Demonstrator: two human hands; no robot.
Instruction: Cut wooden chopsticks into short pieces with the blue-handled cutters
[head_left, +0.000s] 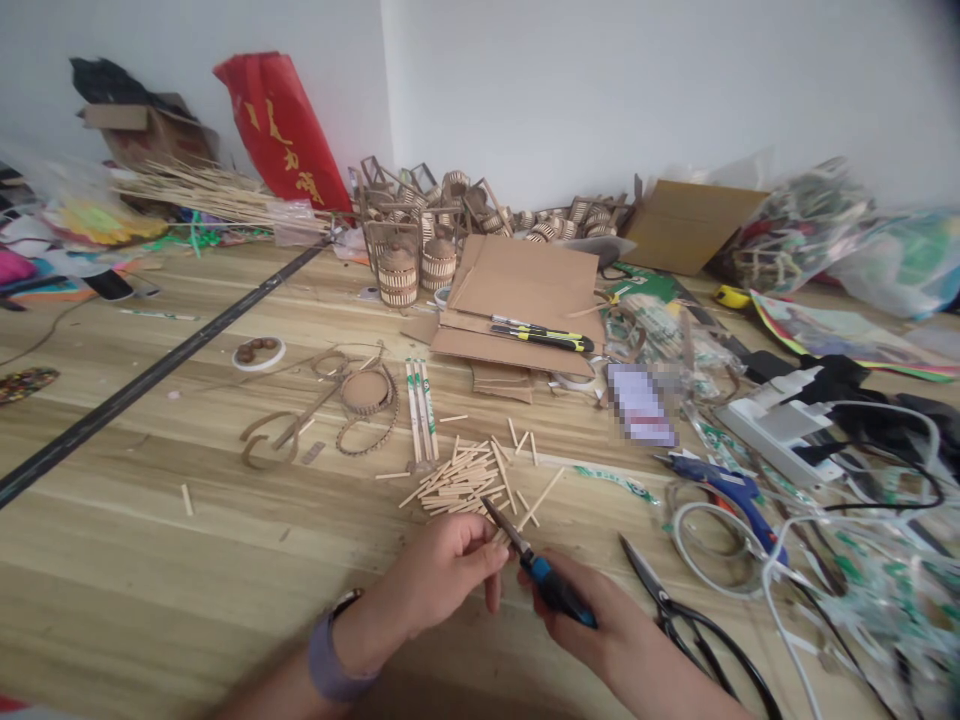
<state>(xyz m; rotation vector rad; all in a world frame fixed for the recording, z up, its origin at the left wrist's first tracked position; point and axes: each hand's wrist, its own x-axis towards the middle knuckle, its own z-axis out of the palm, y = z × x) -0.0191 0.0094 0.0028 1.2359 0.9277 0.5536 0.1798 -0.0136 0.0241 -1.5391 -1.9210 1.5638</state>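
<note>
My left hand (439, 570) is closed, pinching what looks like a short wooden stick (502, 537) between thumb and fingers. My right hand (592, 615) grips a pair of pliers (556, 588) with black and blue handles. The pliers' dark metal jaws point up and left, close beside my left fingertips; whether they touch the stick cannot be made out. Just beyond both hands lies a loose pile of short wooden sticks (457, 480). Several paper-wrapped chopsticks (421, 410) lie behind the pile. Black-handled scissors (675, 610) rest to the right of my right hand.
A blue glue gun (727, 485), a tape roll (716, 550), a white power strip (780, 435) and cables crowd the right. Cardboard sheets (525, 280) carry utility knives (544, 335). Small stick-sided lanterns (397, 275) stand behind. A cardboard ring (367, 390) and a dark strip (172, 350) lie left.
</note>
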